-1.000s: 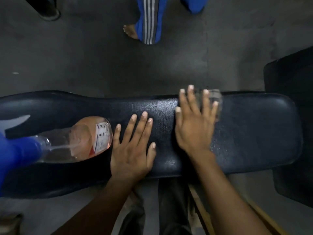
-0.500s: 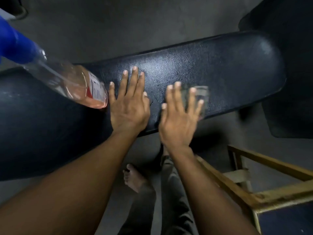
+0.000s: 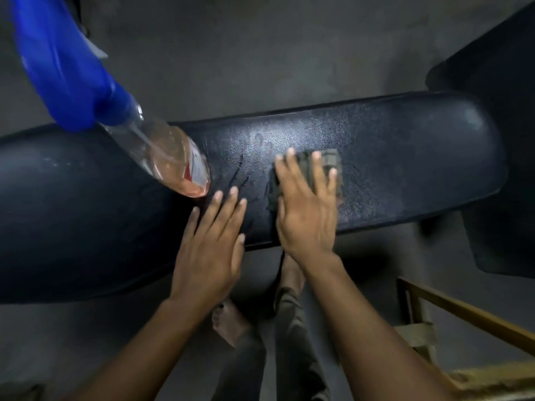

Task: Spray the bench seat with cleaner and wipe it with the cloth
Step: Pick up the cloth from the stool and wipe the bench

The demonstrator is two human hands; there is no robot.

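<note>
Hands flat on bench seat (image 3: 390,157): left hand (image 3: 210,250) open, bracing at near edge; right hand (image 3: 307,209) spread, pressing grey cloth (image 3: 330,159) mid-seat. Beyond, spray bottle (image 3: 162,151) stands on pad. Best wipe: overlapping strokes, even pressure, toward beaded far end.

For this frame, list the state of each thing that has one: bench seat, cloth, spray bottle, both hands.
Bench seat: wet sheen and smear streaks near the middle, droplets beside the cloth.
Cloth: flat on the seat, pressed under the right hand.
Spray bottle: standing on the seat, little pinkish liquid left at the bottom, not held.
Left hand: open, flat on the seat's near edge, holding nothing.
Right hand: fingers spread, pressing down on the cloth.
</note>
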